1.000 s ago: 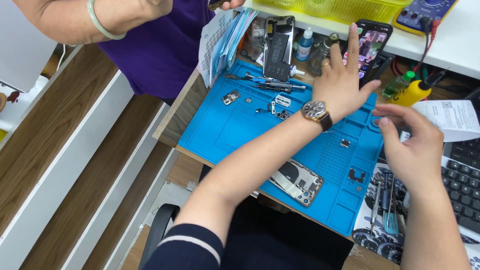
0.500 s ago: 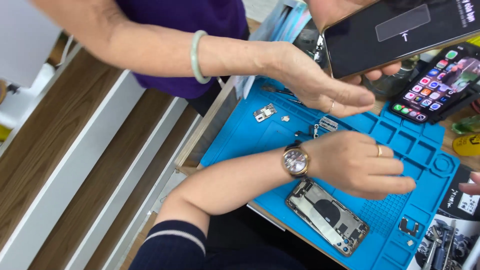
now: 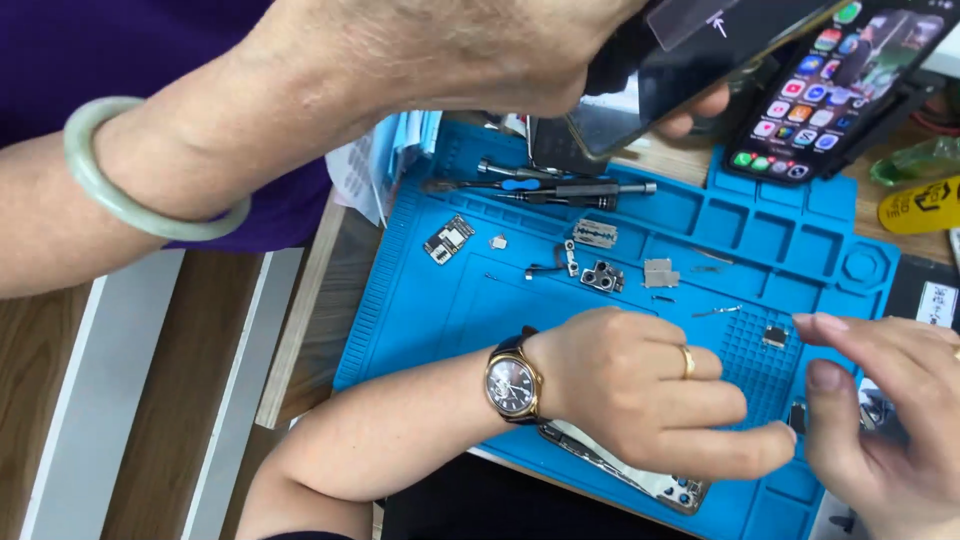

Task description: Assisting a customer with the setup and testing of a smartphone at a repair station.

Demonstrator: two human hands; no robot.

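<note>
Work mat [image 3: 450,300] on the counter [image 3: 320,300]. Opened phone body [image 3: 620,470] at the mat's 6 o'clock edge, under the left hand [image 3: 640,395]. Right hand [image 3: 890,410] at 3 o'clock. Small parts [image 3: 600,275] at centre; screwdrivers [image 3: 560,188] at 12 o'clock. Lit phone [image 3: 830,90] beyond the mat at 1 o'clock. Another person's hand [image 3: 450,50] above, holding a phone [image 3: 700,60].

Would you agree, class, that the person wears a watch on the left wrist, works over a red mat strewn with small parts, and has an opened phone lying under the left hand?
Not quite: the mat is blue, not red, as the head view shows. The rest holds: a watch sits on the left wrist, small parts lie on the mat, and an opened phone lies under the left hand.
</note>
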